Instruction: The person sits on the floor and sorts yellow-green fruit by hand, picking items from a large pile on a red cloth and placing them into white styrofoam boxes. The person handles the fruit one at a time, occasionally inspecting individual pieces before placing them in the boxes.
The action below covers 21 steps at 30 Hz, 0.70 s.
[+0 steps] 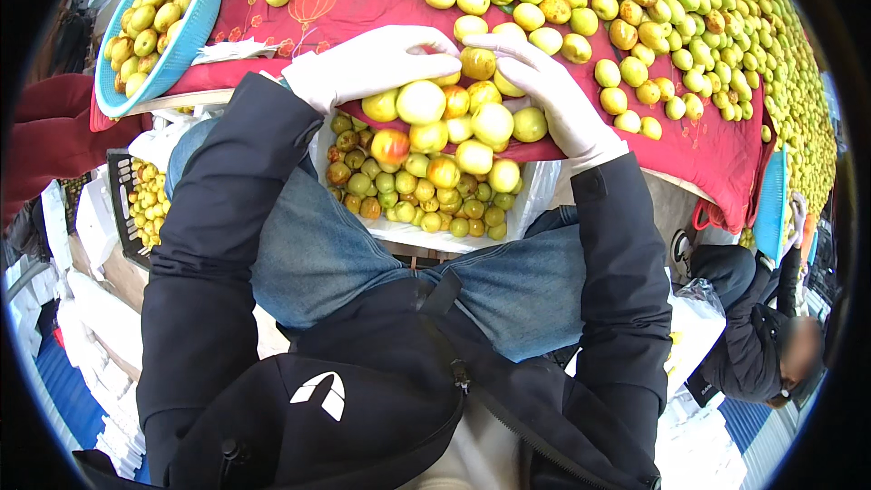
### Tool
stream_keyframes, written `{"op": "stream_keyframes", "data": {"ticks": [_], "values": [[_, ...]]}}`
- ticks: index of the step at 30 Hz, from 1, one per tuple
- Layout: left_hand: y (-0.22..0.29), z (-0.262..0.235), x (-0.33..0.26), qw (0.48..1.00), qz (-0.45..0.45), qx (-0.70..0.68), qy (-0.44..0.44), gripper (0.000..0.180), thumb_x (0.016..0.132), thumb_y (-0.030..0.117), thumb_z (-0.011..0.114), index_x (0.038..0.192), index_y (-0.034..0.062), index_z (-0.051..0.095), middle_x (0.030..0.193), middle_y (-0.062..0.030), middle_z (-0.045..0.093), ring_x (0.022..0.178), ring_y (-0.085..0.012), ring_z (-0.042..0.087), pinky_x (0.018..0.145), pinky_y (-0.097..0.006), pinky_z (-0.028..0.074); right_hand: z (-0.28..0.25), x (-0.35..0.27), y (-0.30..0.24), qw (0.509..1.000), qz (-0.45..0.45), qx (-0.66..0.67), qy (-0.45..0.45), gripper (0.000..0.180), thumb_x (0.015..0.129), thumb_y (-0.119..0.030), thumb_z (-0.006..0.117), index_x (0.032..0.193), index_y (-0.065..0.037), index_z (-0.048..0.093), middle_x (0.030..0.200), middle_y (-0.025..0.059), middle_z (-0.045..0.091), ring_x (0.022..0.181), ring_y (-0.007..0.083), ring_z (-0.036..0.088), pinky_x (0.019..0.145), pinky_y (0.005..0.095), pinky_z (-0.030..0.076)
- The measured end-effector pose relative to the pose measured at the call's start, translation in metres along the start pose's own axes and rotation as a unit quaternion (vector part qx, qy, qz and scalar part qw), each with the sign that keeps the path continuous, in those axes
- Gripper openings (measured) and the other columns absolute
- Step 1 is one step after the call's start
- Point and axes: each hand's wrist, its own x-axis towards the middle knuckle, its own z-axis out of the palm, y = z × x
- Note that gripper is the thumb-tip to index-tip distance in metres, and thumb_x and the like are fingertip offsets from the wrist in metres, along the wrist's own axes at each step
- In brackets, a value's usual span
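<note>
My left hand [374, 62] and my right hand [561, 98], both in white gloves, curve round a cluster of green and brownish jujubes [474, 127] at the near edge of a red-covered table [358, 23]. The fingertips of both hands almost meet at the far side of the cluster. Several jujubes hang over the edge, above a white lined box [399, 234] between my knees. Inside that box lie many more jujubes [426, 191]. The fruit hides part of the right palm and the box's far side.
Loose jujubes [708, 27] spread over the table's far and right parts. A blue basket [207, 14] of jujubes stands at the left, with a black crate [122, 204] below it. Another blue basket [771, 204] and a crouching person [753, 336] are at the right.
</note>
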Motion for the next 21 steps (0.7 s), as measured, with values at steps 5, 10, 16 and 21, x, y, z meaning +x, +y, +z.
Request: {"op": "stream_keyframes", "data": {"ticks": [5,10,16,21], "values": [[0.001,-0.001,-0.002,1.000,-0.006,0.010,-0.023,0.041,0.103,0.039,0.063,0.127,0.0058,0.061,0.121,-0.0048,0.063,0.117,-0.0140,0.057,0.102,-0.030,0.046,0.002,-0.005,-0.009,0.999,0.031,-0.017,-0.027,0.054,0.102,-0.044,0.055,0.146,-0.013,0.057,0.151,0.0032,0.051,0.132,0.0148,0.050,0.096,0.0304,0.051],[0.012,-0.001,-0.015,0.998,-0.015,0.018,-0.055,0.035,0.103,0.035,0.063,0.119,0.0035,0.062,0.108,-0.0010,0.064,0.106,-0.0087,0.056,0.094,-0.029,0.046,0.007,-0.008,-0.012,0.997,-0.024,-0.020,-0.064,0.045,0.103,-0.040,0.060,0.139,-0.013,0.063,0.136,0.0031,0.062,0.124,0.0152,0.056,0.096,0.0315,0.050],[0.030,-0.003,-0.025,0.990,-0.035,0.058,-0.126,0.041,0.097,0.036,0.071,0.118,0.0023,0.066,0.104,-0.0044,0.070,0.101,-0.0116,0.062,0.092,-0.032,0.049,0.012,-0.019,-0.019,0.988,0.001,-0.045,-0.147,0.042,0.101,-0.028,0.064,0.138,-0.008,0.062,0.134,0.0078,0.065,0.128,0.0190,0.057,0.112,0.0363,0.043],[0.037,-0.001,-0.036,0.980,-0.011,0.025,-0.196,0.044,0.093,0.031,0.077,0.128,0.0053,0.067,0.119,-0.0086,0.071,0.117,-0.0185,0.064,0.103,-0.034,0.049,-0.004,-0.029,-0.029,0.981,-0.028,-0.084,-0.171,0.032,0.100,-0.013,0.064,0.130,-0.003,0.068,0.128,0.0084,0.069,0.122,0.0167,0.061,0.107,0.0340,0.047]]}}
